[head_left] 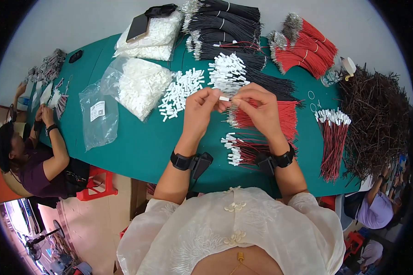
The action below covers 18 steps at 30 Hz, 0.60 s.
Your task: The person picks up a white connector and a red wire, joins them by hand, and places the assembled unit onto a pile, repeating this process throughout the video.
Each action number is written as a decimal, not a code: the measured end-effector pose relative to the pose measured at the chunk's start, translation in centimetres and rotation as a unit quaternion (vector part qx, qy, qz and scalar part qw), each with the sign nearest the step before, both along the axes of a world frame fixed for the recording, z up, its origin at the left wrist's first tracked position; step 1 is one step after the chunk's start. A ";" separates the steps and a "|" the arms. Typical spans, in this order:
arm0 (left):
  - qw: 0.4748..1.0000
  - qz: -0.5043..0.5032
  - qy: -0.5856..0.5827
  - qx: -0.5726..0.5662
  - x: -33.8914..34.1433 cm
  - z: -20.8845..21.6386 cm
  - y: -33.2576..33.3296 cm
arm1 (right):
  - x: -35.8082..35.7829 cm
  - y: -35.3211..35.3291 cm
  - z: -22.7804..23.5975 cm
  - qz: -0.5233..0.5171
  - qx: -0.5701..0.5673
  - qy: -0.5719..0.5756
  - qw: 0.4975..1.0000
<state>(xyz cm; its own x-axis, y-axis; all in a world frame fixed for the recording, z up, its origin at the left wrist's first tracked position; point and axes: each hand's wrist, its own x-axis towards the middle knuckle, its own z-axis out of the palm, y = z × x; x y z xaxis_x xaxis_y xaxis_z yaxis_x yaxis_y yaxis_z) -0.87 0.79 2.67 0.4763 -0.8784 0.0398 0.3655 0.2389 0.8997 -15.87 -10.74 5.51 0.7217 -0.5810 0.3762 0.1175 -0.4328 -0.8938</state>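
While the left hand (200,109) pinched a white connector (224,98) lying crosswise, the right hand (261,110) sat closed at its right end, contents hidden.

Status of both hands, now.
Left hand: closed, holding a small white connector housing between thumb and fingers.
Right hand: closed, fingertips pinched at the housing's right end; what it grips is too small to tell.

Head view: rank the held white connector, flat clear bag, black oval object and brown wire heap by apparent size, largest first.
1. Brown wire heap
2. Flat clear bag
3. Black oval object
4. Held white connector
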 end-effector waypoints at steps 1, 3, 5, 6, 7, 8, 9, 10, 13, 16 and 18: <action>1.000 0.010 -0.003 0.012 0.1 0.0 -0.1 | 0.0 0.0 0.1 -0.001 -0.013 -0.013 1.000; 0.999 0.033 -0.008 0.037 0.6 -0.3 -0.1 | -0.4 0.2 1.3 -0.010 0.011 -0.046 0.999; 0.995 0.054 -0.063 0.053 1.1 -1.1 -0.3 | -1.4 0.4 3.1 -0.034 0.058 -0.113 0.991; 0.988 0.073 -0.117 0.068 1.3 -1.6 -0.4 | -2.2 0.1 3.9 -0.031 0.038 -0.144 0.988; 0.978 0.088 -0.171 0.082 1.3 -1.9 -0.7 | -3.2 -0.2 4.5 -0.032 0.016 -0.173 0.984; 0.978 0.087 -0.171 0.082 1.2 -1.8 -0.6 | -3.9 0.2 5.6 -0.032 0.015 -0.173 0.984; 0.978 0.078 -0.177 0.083 1.1 -1.8 -0.5 | -4.7 0.7 6.8 -0.035 0.028 -0.147 0.988; 0.978 0.065 -0.182 0.083 1.0 -1.8 -0.6 | -5.5 1.2 7.9 -0.042 0.040 -0.119 0.991; 0.977 0.043 -0.192 0.086 0.5 -1.9 -0.6 | -5.6 1.8 7.8 -0.049 0.083 -0.071 0.993; 0.974 0.032 -0.202 0.095 0.4 -1.9 -0.6 | -4.8 2.5 6.8 -0.044 0.149 -0.031 0.987; 0.975 0.032 -0.200 0.091 0.5 -2.4 -0.7 | -4.5 2.4 6.1 -0.032 0.158 -0.021 0.987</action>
<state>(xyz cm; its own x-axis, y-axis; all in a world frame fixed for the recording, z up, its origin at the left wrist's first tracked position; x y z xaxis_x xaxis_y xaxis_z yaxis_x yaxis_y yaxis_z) -0.37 0.04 0.22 0.5090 -0.8570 0.0805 -0.0348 0.0730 0.9967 -20.40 -8.31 11.62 0.6676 -0.7178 0.1975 0.1394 -0.1401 -0.9803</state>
